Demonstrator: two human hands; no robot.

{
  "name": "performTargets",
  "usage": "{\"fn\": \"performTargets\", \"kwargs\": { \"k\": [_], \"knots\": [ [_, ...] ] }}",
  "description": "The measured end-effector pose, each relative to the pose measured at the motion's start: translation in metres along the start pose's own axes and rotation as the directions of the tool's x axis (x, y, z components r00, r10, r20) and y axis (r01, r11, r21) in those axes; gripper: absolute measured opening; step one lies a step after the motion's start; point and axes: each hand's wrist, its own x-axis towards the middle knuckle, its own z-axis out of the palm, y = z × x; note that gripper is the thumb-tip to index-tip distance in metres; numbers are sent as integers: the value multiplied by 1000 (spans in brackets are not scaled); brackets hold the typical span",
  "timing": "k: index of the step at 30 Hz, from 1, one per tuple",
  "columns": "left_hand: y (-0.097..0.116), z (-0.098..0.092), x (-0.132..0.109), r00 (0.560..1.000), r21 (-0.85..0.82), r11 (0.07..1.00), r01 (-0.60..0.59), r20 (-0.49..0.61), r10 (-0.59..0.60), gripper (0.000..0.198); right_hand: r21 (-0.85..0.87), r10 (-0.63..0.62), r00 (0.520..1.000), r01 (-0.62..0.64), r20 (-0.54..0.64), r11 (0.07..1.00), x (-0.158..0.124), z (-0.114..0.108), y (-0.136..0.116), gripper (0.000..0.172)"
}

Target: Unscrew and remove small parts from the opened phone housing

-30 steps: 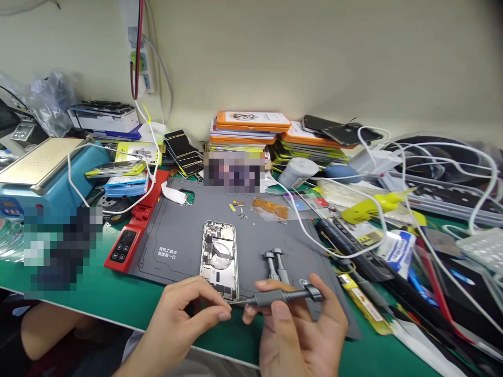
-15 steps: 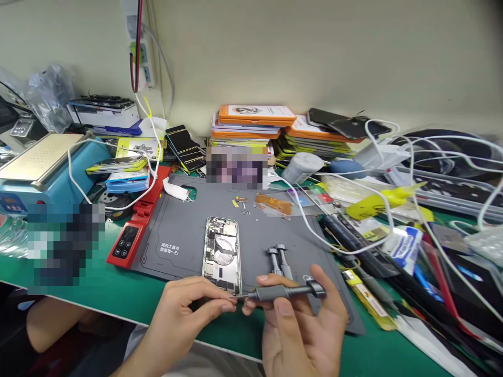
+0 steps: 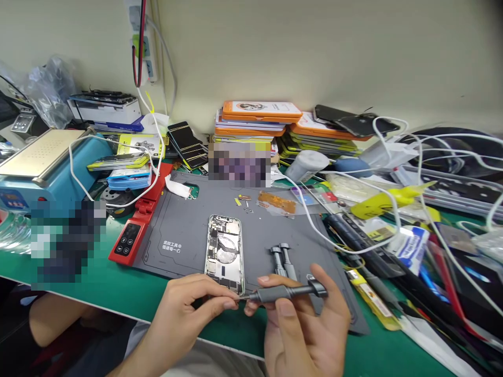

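Holding a grey precision screwdriver [image 3: 288,292] level in our right hand [image 3: 306,330], fingers wrapped round the shaft and thumb on top, its swivel cap pointing right and its fine tip pointing left. Our left hand [image 3: 184,309] meets that tip in a pinch, thumb and forefinger closed right at the bit; whether they grip the bit itself or a tiny screw on it, we cannot tell, too small. Tool is held sideways in the air, off the work, probably so both hands can get at the tip near the eye. The opened phone [image 3: 225,252] lies flat just beyond our fingers, back cover off, internals up, near the front edge of the grey work mat [image 3: 184,230], close reach. Two more drivers [image 3: 283,260] lie side by side on the mat just behind the right hand, near at hand as spares. Small loose parts [image 3: 244,201] and an amber flex piece [image 3: 276,202] sit at the far end of the mat, well apart from the phone, likely parked there so nothing gets swept off. A red-edged device [image 3: 131,238] borders the mat on the left. White cables [image 3: 314,214] trail across the mat's right side from the clutter beyond. Stacked orange-lidded boxes [image 3: 259,118] against the wall.
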Motion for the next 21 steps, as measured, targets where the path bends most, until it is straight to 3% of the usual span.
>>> {"fn": "performTargets", "kwargs": {
  "k": [10,21],
  "knots": [
    [-2,0,-2,1000,-19,1000,3,15,-3,13,14,18,1000,-18,-4,1000,1,1,-4,47],
    [3,-1,-2,1000,-13,1000,15,19,-15,9,6,61,998,-61,-3,998,-1,-2,-5,52]
  ]
}}
